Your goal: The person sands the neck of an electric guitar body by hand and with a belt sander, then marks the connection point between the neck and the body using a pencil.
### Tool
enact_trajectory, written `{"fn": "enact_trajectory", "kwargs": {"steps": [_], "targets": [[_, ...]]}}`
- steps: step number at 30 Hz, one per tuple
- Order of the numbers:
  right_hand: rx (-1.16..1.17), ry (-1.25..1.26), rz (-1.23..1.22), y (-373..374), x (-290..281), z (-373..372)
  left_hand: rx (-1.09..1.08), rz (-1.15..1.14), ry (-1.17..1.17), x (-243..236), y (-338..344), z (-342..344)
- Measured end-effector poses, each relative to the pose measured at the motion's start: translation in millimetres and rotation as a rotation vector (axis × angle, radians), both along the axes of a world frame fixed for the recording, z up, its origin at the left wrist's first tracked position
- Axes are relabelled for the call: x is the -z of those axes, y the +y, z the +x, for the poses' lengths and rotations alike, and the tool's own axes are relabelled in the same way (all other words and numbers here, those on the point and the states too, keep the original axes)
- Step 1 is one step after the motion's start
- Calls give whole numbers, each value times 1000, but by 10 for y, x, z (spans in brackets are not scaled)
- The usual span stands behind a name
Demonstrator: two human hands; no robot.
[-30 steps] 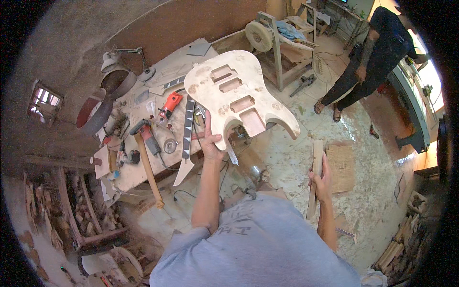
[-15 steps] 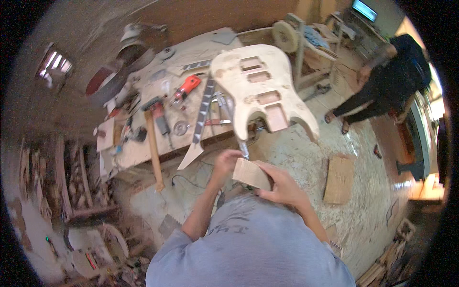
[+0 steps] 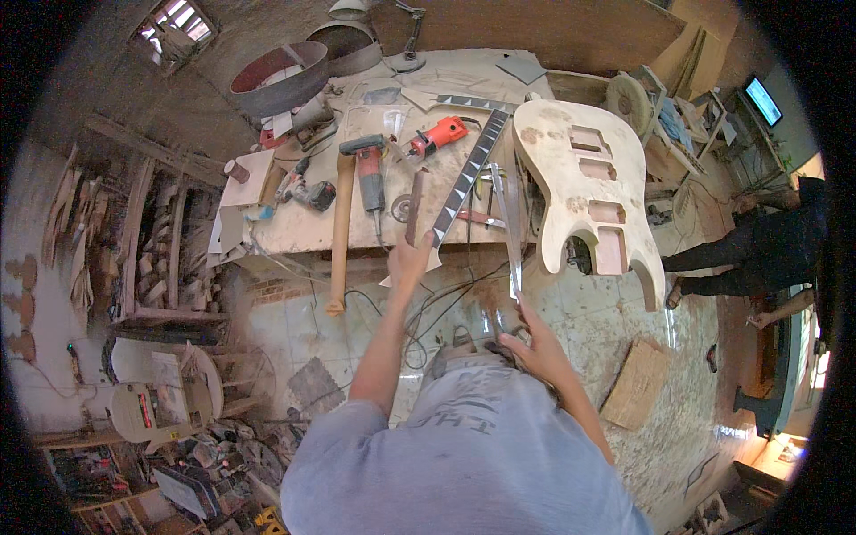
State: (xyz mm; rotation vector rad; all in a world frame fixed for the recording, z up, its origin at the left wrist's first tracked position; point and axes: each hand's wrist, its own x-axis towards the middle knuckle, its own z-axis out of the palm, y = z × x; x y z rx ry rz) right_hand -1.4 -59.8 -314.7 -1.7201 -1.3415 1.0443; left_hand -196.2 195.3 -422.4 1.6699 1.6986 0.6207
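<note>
My left hand (image 3: 407,254) is closed around a brown wooden strip (image 3: 418,201), held upright beside a fretted neck with triangular inlays (image 3: 468,178). My right hand (image 3: 524,330) has thumb and fingers apart, its fingertips near the lower end of a long metal strip (image 3: 514,245); I cannot tell whether they touch. The cream guitar body (image 3: 590,134), with several routed cavities, lies over the bench's right front. A red power tool (image 3: 439,134), a grinder (image 3: 368,183), a drill (image 3: 312,196) and a bare wooden neck (image 3: 340,276) sit on or against the workbench (image 3: 281,234).
A person in dark clothing (image 3: 767,241) stands at the right, near a machine (image 3: 762,401). A board (image 3: 635,383) lies on the floor. Cables (image 3: 410,316) trail below the bench. Wood racks (image 3: 147,250) and a round machine (image 3: 160,401) are at the left.
The view has swung, shifting the bench rightward. My hands, together at a pale block half a second ago, are now apart, the left raised higher. A second ago the left held the guitar body.
</note>
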Motion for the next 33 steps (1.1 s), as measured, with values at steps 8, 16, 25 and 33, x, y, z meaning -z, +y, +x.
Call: {"fn": "enact_trajectory", "kwargs": {"steps": [8,16,25,33], "targets": [[448,5,-379,-1095,900,353,311,-3,338,551,1217,24],[867,96,-542,-2512,1327,-88,485,429,382,793,1142,925],[839,132,-696,-2756,779,-488,507,180,329,1111,1375,978],[786,-16,-460,-2683,1327,-72,367,32,58,372,1114,960]]}}
